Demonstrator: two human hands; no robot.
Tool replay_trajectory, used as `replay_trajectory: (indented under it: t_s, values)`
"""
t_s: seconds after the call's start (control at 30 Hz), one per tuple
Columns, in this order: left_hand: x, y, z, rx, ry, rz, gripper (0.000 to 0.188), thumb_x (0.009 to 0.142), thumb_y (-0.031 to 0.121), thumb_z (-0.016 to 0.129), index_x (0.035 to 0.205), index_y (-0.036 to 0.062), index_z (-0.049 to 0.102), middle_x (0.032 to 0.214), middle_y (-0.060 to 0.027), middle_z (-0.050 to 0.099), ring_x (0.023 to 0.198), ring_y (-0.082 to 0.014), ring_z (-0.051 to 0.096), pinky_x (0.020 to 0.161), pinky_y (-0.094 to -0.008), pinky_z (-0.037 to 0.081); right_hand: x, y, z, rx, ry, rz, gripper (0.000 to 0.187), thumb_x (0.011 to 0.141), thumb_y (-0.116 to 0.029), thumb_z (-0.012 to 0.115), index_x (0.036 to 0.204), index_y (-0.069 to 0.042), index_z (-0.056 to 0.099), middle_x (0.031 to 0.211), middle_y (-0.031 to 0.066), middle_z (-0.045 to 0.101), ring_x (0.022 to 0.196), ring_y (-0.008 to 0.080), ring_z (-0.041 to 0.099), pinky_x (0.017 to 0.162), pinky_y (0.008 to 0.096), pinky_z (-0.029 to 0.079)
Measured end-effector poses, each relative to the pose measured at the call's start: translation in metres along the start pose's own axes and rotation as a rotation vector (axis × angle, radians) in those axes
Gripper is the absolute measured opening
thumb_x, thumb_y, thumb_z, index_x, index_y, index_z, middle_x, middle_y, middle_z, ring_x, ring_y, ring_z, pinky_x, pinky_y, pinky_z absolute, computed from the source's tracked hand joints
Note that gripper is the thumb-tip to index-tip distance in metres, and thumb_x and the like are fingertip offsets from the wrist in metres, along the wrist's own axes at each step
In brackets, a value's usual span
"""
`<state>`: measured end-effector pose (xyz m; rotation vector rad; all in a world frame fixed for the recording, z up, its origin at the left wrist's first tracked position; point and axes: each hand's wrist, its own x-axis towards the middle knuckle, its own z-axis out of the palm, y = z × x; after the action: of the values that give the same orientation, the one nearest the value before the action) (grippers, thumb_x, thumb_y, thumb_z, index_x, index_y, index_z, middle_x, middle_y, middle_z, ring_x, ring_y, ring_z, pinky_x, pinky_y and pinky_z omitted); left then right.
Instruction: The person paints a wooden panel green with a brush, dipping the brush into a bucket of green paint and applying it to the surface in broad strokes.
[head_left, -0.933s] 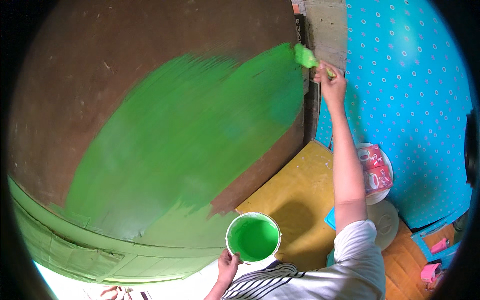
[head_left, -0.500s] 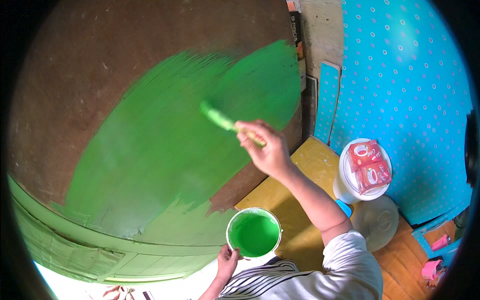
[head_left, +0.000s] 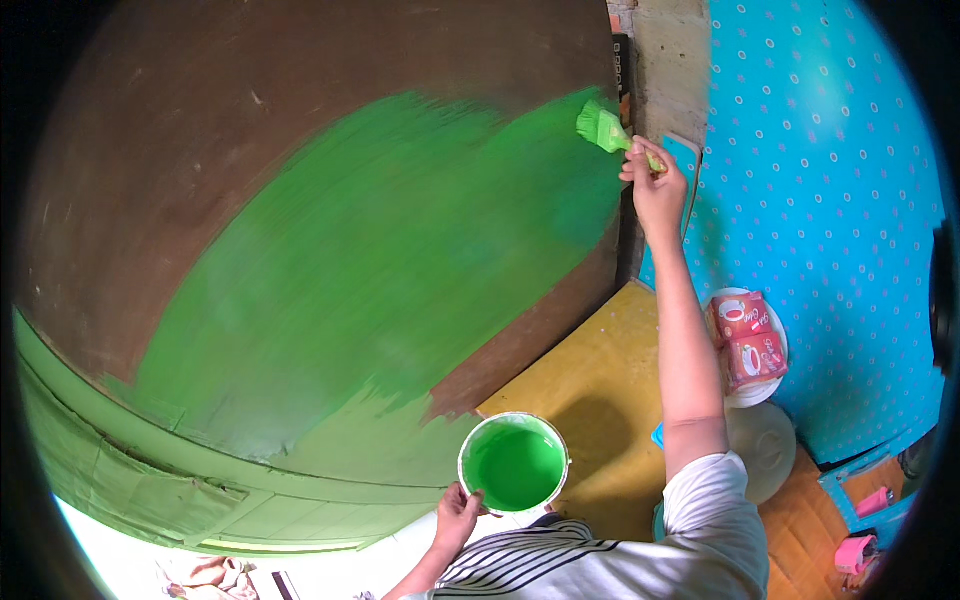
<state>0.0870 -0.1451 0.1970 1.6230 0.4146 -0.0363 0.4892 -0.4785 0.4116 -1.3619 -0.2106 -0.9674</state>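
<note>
My right hand (head_left: 657,185) is closed round the handle of a paintbrush (head_left: 603,128), its wide bristles coated in green. Those bristles rest at the upper right edge of a brown panel (head_left: 480,50), over a broad patch of wet green paint (head_left: 400,250). Low in the middle, my left hand (head_left: 459,515) grips the rim of a white bucket (head_left: 513,463) half full of bright green paint. The bucket is held upright, close to my body.
Blue patterned sheeting (head_left: 820,220) covers the right side. Red packets (head_left: 750,340) lie on a white lidded tub beside my right arm, with a translucent round container (head_left: 762,455) below. A mustard-yellow surface (head_left: 600,340) lies beneath the bucket. Pink items (head_left: 857,553) sit at lower right.
My right hand has swept the brush up and to the right, from the middle of the green patch to the panel's right edge. The left hand still holds the bucket.
</note>
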Motion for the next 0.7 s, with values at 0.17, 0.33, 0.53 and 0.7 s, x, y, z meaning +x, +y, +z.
replay_trajectory:
  t_s: [0.17,0.33,0.53,0.7]
  values:
    - [-0.003,0.005,-0.001,-0.009,0.024,-0.003,0.016,0.095,0.010,0.060,0.092,-0.0033,0.051,0.080,-0.0078,0.061,0.068,-0.0123,0.061,0.063,-0.0281,0.057,-0.073,-0.072,0.055,-0.155,-0.179,-0.230,0.024,0.094,-0.017,0.065,0.112,-0.001,0.065,0.095,0.0139,0.070,0.077,0.0191,0.069,0.063,0.0293,0.055]
    - [0.000,0.002,-0.004,0.037,0.018,-0.001,0.017,0.095,0.010,0.060,0.091,-0.0028,0.050,0.078,-0.0074,0.060,0.067,-0.0127,0.062,0.062,-0.0279,0.057,-0.158,-0.149,0.091,0.058,-0.446,-0.348,0.028,0.090,-0.011,0.068,0.116,-0.002,0.061,0.090,0.0122,0.066,0.076,0.0205,0.068,0.062,0.0312,0.056]
    - [-0.002,0.009,0.001,0.000,-0.002,-0.017,0.017,0.096,0.010,0.060,0.090,-0.0022,0.049,0.077,-0.0064,0.059,0.067,-0.0127,0.063,0.060,-0.0273,0.056,-0.167,-0.151,0.093,0.351,-0.553,-0.238,0.024,0.093,-0.014,0.067,0.115,-0.005,0.065,0.098,0.0117,0.070,0.080,0.0141,0.067,0.067,0.0254,0.056]
    - [-0.005,0.011,-0.003,-0.053,-0.018,-0.020,0.016,0.097,0.008,0.057,0.096,-0.0052,0.048,0.083,-0.0091,0.059,0.070,-0.0159,0.064,0.065,-0.0313,0.060,-0.098,-0.084,0.059,0.312,-0.372,0.088,0.028,0.096,-0.024,0.064,0.114,-0.003,0.066,0.097,0.0113,0.071,0.073,0.0128,0.068,0.069,0.0263,0.057]
